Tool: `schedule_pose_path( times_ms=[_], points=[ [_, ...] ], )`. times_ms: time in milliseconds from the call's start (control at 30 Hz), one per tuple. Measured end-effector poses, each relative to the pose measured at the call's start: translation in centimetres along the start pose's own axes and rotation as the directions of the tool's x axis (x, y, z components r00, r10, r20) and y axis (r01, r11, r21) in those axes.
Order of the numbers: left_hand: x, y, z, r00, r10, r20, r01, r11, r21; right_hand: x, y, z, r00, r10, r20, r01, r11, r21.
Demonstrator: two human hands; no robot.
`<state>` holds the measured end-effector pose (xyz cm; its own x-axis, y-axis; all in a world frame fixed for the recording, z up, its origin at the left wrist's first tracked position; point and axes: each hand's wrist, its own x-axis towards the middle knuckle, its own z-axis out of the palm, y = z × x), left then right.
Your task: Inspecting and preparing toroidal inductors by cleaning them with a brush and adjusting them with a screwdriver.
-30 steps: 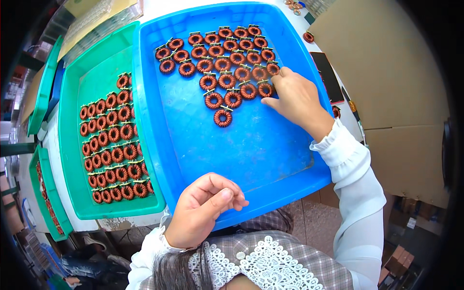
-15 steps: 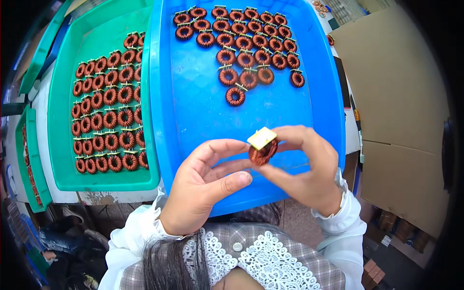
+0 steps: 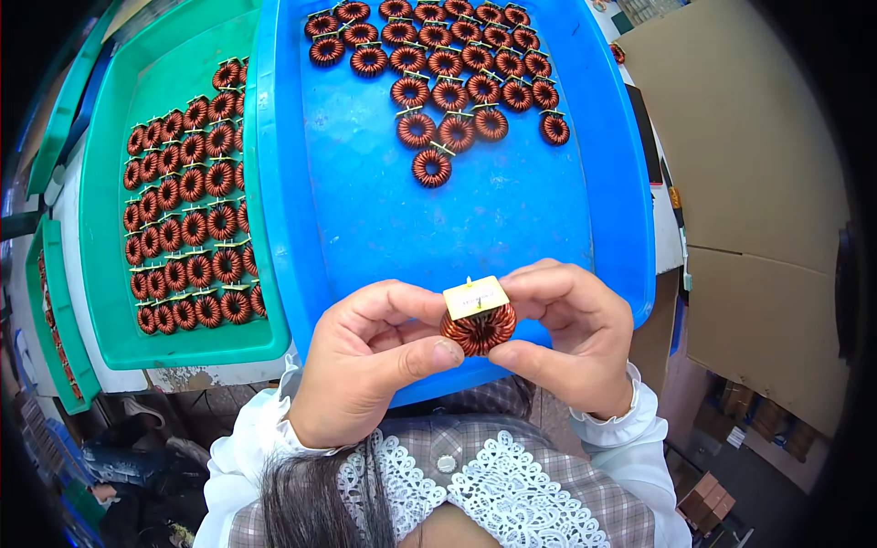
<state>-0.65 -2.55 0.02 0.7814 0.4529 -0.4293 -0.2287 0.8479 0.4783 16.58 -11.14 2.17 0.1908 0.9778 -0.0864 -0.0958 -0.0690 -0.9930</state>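
Note:
A copper-wound toroidal coil (image 3: 479, 332) with a pale yellow base plate (image 3: 475, 298) is held up over the near end of the blue tray (image 3: 384, 224). My left hand (image 3: 370, 356) grips its left side between thumb and fingers. On the other side, my right hand (image 3: 575, 333) pinches the coil the same way. The plate faces up toward me, and two thin pins stick out from it. Several like coils (image 3: 445, 63) stand in rows at the far end of the blue tray, with a single coil (image 3: 431, 168) nearest me.
Left of the blue tray, a green tray (image 3: 187, 352) holds several rows of similar coils (image 3: 194, 226). A smaller green tray (image 3: 68, 320) with coils lies further left. Brown cardboard (image 3: 740, 183) stands along the right side. Stacked brown blocks (image 3: 705, 502) are at the lower right.
The coil has come nearer to me and slightly left, its plate turned to face me. My left fingers, beside it before, now grip it together with my right hand. The view has shifted slightly.

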Motion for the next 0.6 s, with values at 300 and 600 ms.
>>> schedule_pose_path(
  times_ms=[300, 600],
  points=[
    [0.34, 0.34, 0.83, 1.000, -0.015, -0.019, 0.016, 0.999, 0.048, 0.13, -0.58, 0.47, 0.943, -0.334, -0.002, 0.303, 0.859, -0.413],
    [0.16, 0.46, 0.60, 1.000, -0.023, 0.014, 0.021, 0.995, 0.097, 0.47, -0.02, 0.99, 0.912, -0.403, 0.077, 0.391, 0.795, -0.465]
  ],
)
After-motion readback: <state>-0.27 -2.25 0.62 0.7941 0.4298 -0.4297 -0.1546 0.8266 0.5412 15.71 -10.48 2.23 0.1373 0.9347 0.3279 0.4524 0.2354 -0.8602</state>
